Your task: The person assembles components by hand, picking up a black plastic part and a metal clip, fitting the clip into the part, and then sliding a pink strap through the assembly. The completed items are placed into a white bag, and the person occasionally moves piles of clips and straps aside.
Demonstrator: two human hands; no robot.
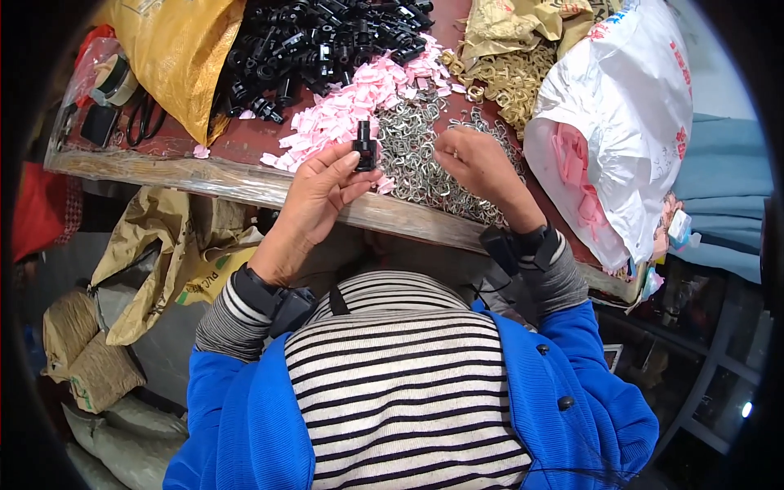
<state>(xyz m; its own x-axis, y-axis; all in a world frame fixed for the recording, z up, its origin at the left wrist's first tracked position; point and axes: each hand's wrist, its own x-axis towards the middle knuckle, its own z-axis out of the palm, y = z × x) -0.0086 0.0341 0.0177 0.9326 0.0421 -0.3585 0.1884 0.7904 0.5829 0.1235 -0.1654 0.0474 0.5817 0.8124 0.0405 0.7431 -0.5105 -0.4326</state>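
Between the thumb and fingers of my left hand [327, 184] is a small black plastic fitting [365, 155] with a narrow upright stem, held above the table's front edge. My right hand [483, 167] is over a pile of small silvery metal rings [412, 151], its thumb and fingers drawn together; whether something is between them is hidden. Beyond my left hand lies a heap of pale pink tabs [339, 110]. Farther back is a large heap of black plastic fittings [318, 41] similar in colour to the held one.
Brass-coloured pieces [514, 86] lie at the back right beside a white bag [612, 122] with pink strips inside. An orange-yellow sack [175, 57] stands at the back left. The table's wooden front edge [245, 186] runs before me; sacks [151, 253] sit below at left.
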